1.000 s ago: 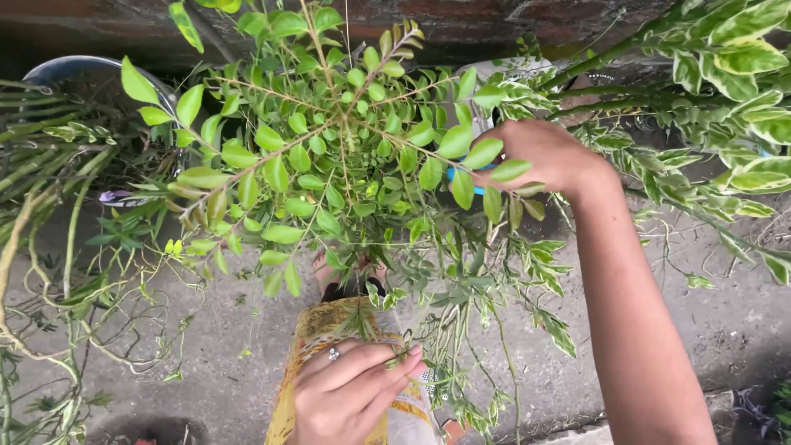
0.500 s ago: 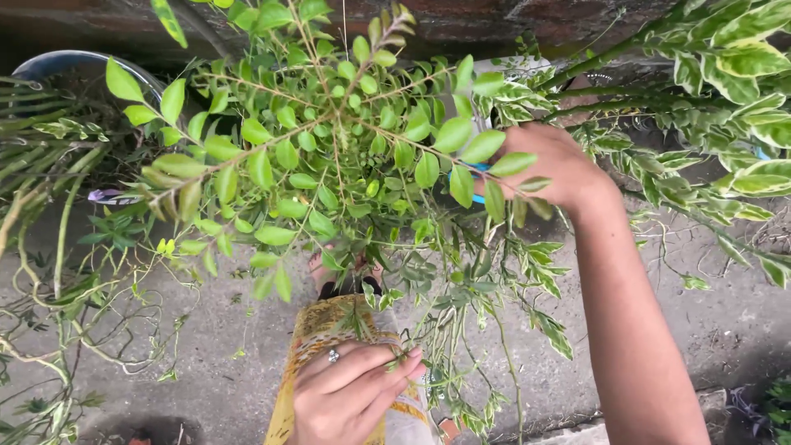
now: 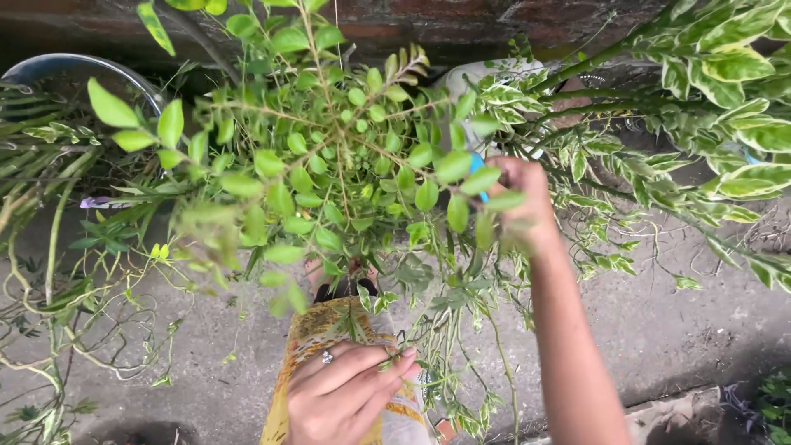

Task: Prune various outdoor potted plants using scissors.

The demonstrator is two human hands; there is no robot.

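My right hand (image 3: 525,208) reaches into a green leafy shrub (image 3: 329,156) and is closed around a blue-handled cutting tool (image 3: 477,167). Leaves cover most of the tool, so its blades are hidden. My left hand (image 3: 342,397) is low in the view, with a ring on one finger. It pinches a thin hanging sprig (image 3: 394,356) between thumb and fingers, over a yellow patterned garment (image 3: 317,330). The sprig belongs to drooping variegated stems (image 3: 461,330) below the shrub.
A variegated plant (image 3: 725,82) fills the upper right. A round grey pot (image 3: 58,64) with trailing pale stems (image 3: 33,272) stands at the left. A brick wall (image 3: 461,21) runs along the top. My foot (image 3: 346,284) rests on the concrete ground (image 3: 684,321).
My right hand has moved left and a little down, deeper into the shrub, and its branches have swung. My left hand has stayed put, still pinching the sprig.
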